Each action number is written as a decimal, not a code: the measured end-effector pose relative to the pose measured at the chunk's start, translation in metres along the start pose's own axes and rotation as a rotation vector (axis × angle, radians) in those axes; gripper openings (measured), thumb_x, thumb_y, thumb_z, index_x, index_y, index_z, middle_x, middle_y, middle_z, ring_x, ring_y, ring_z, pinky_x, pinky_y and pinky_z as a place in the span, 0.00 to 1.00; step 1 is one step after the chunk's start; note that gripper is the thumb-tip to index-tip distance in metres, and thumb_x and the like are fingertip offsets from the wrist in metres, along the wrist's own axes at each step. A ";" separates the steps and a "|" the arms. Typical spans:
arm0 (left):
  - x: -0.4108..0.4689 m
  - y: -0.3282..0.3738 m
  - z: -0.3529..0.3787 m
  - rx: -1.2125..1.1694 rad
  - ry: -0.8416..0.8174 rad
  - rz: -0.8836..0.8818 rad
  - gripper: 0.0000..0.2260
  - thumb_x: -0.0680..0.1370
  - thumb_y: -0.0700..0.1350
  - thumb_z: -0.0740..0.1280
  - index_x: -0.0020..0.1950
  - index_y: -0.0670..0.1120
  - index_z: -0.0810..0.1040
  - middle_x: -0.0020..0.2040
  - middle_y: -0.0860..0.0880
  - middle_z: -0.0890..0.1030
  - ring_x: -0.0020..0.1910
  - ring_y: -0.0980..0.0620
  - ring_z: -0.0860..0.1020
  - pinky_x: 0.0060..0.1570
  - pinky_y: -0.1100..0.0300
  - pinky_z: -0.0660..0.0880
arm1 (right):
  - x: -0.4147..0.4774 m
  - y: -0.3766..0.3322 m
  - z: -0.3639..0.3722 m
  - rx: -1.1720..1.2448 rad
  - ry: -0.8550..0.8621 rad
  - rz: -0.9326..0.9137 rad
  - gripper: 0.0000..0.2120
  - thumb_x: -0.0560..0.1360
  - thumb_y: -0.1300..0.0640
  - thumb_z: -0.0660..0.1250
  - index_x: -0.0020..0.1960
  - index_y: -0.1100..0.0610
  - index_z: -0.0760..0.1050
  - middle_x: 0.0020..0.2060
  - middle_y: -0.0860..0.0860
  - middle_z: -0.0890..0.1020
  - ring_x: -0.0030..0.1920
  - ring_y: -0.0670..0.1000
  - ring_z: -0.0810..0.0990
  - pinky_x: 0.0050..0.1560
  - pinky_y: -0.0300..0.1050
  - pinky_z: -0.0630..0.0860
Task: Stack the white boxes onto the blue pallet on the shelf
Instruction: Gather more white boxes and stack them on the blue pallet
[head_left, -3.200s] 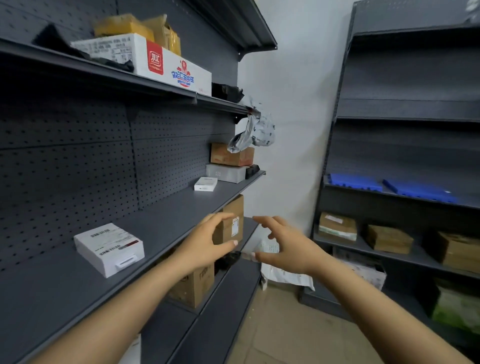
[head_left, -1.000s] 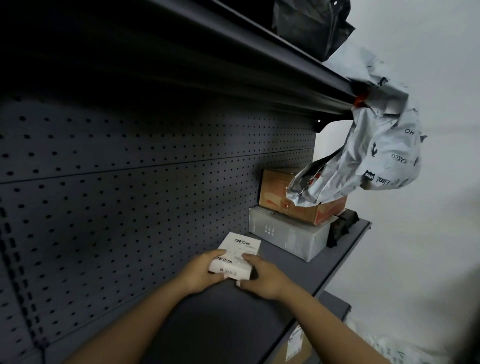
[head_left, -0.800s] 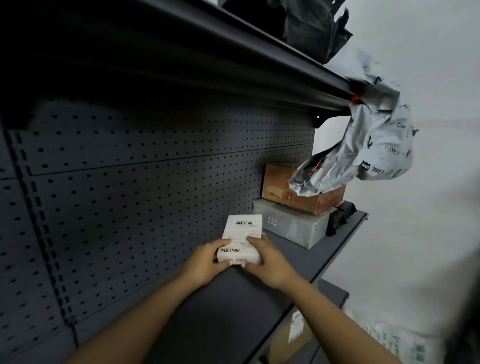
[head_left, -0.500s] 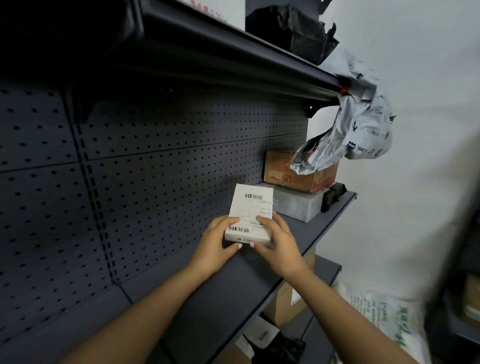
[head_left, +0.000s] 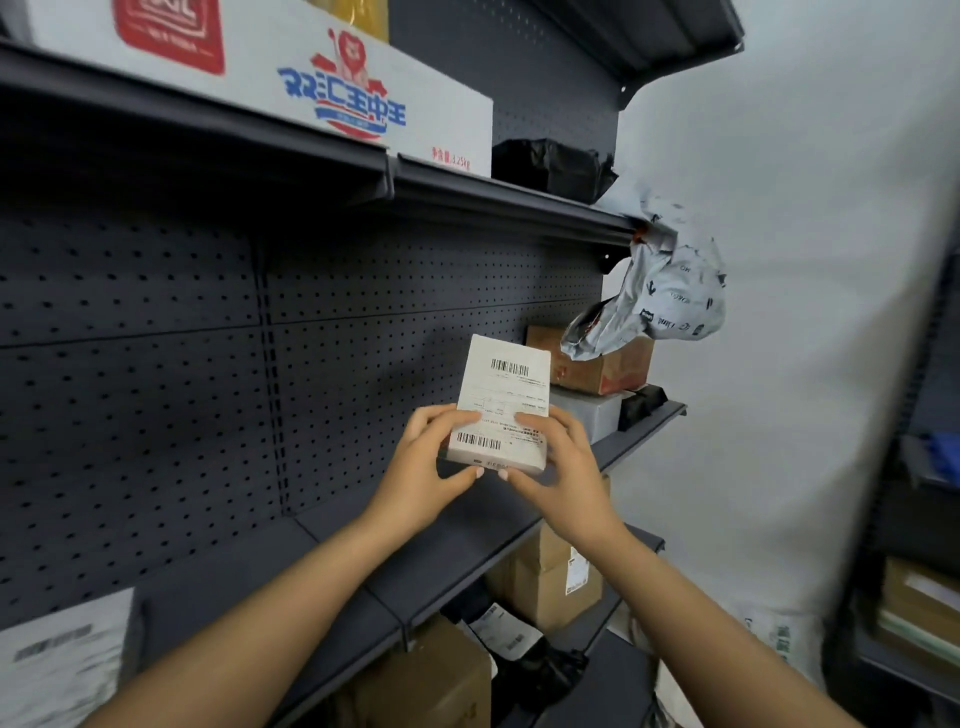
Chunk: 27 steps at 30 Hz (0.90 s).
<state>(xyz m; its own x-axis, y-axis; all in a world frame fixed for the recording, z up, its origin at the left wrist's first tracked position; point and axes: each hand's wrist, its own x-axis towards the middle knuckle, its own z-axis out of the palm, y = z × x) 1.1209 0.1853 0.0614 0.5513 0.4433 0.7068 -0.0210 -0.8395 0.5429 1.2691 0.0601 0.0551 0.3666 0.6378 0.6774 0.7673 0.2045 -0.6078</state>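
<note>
I hold a small white box with barcode labels up in front of the grey pegboard shelf, lifted clear of the shelf board. My left hand grips its left lower edge and my right hand grips its right lower edge. A second white box lies on the same shelf at the bottom left, partly cut off. A blue patch of pallet shows at the far right edge on the other shelf unit, blurred.
A brown box sits on a grey box at the shelf's far end, under a hanging grey mailer bag. A large printed carton sits on the shelf above. Brown cartons stand on the lower shelves.
Both hands took the small white box off the shelf and raised it, tilting its label toward me. The view has pulled back and swung right.
</note>
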 end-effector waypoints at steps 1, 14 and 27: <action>-0.007 0.009 -0.001 0.003 0.009 0.007 0.24 0.69 0.38 0.76 0.63 0.52 0.75 0.61 0.53 0.70 0.64 0.58 0.70 0.66 0.65 0.69 | -0.007 -0.004 -0.006 -0.005 -0.001 -0.019 0.27 0.69 0.60 0.75 0.66 0.50 0.70 0.68 0.46 0.63 0.70 0.43 0.63 0.71 0.46 0.66; -0.140 0.129 -0.031 0.117 0.117 -0.093 0.27 0.70 0.45 0.75 0.66 0.60 0.71 0.71 0.57 0.65 0.70 0.60 0.65 0.69 0.62 0.65 | -0.110 -0.076 -0.055 0.083 -0.198 -0.139 0.28 0.70 0.59 0.75 0.67 0.48 0.70 0.69 0.46 0.62 0.69 0.36 0.60 0.67 0.30 0.64; -0.279 0.190 -0.155 0.254 0.289 -0.257 0.27 0.68 0.45 0.77 0.65 0.52 0.74 0.69 0.55 0.71 0.69 0.62 0.68 0.67 0.56 0.71 | -0.184 -0.201 0.015 0.330 -0.424 -0.262 0.25 0.69 0.57 0.76 0.64 0.48 0.73 0.68 0.45 0.63 0.67 0.30 0.60 0.61 0.20 0.60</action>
<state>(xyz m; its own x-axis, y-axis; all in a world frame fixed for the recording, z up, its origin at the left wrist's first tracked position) 0.8341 -0.0496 0.0378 0.2559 0.6861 0.6810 0.3109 -0.7255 0.6140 1.0394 -0.0873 0.0470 -0.1071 0.7619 0.6388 0.5750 0.5716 -0.5853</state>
